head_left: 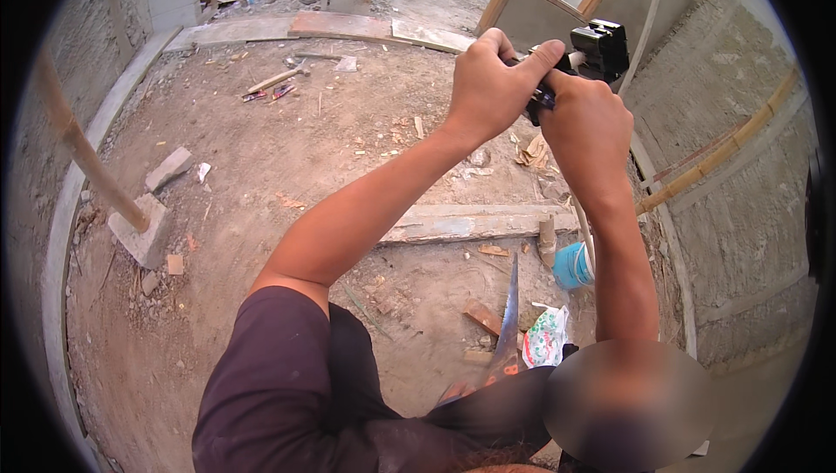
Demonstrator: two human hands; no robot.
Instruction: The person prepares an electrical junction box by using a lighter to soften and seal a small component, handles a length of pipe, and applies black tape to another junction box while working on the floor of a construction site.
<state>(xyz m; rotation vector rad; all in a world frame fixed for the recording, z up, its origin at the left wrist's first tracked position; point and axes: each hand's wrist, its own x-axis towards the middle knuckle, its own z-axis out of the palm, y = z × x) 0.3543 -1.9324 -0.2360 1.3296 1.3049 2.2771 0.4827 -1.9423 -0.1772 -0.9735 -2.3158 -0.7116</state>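
Both arms reach up and forward, and the hands meet at the upper right of the head view. My left hand (pixel 496 81) is closed, its thumb pressed toward the other hand. Right beside it, my right hand (pixel 588 120) is closed too. Between them they grip a black device (pixel 601 50) with a boxy, glossy end that sticks out past the fingers. Its lower part, dark with a purplish sheen, shows under the thumbs. The fingers cover the rest, so its exact kind cannot be made out.
A hammer (pixel 274 79) lies on the dirt floor ahead. Near my body are a handsaw (pixel 508 316), a printed plastic bag (pixel 546 335) and a blue bucket (pixel 572 266). A plank (pixel 475 222) crosses the floor. A wooden pole (pixel 96 159) leans at left; bamboo (pixel 723 146) runs along the right wall.
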